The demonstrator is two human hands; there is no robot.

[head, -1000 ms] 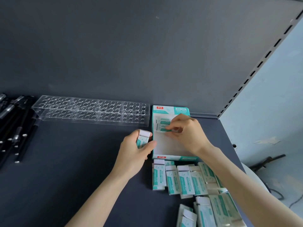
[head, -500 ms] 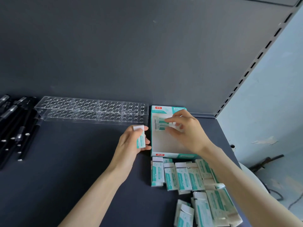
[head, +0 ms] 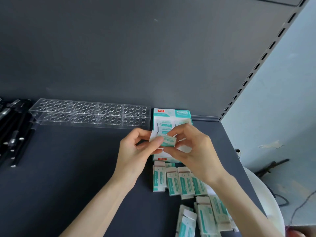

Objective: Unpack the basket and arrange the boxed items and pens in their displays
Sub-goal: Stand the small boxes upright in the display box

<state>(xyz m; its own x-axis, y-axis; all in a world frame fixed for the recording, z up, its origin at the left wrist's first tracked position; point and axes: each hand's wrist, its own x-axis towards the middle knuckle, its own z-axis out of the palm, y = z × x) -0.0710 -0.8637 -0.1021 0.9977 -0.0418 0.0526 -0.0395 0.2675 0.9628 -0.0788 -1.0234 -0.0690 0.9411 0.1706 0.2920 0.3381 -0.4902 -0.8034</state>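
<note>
A small white and teal box is held in the air between both hands, just above the open teal display carton. My left hand pinches its left end and my right hand pinches its right end. Inside the carton a few small boxes lie flat at the far end. Several more loose boxes lie on the dark shelf in front of the carton. A clear pen rack with rows of holes stands to the left, and black pens lie at the far left.
The dark shelf ends at a grey back panel. A slotted upright runs up the right side. A white round rim shows beyond the shelf's right edge, with cables on the floor.
My right hand has left the boxes in the carton and come to the box in my left hand. Both hands now hold that box over the carton.
</note>
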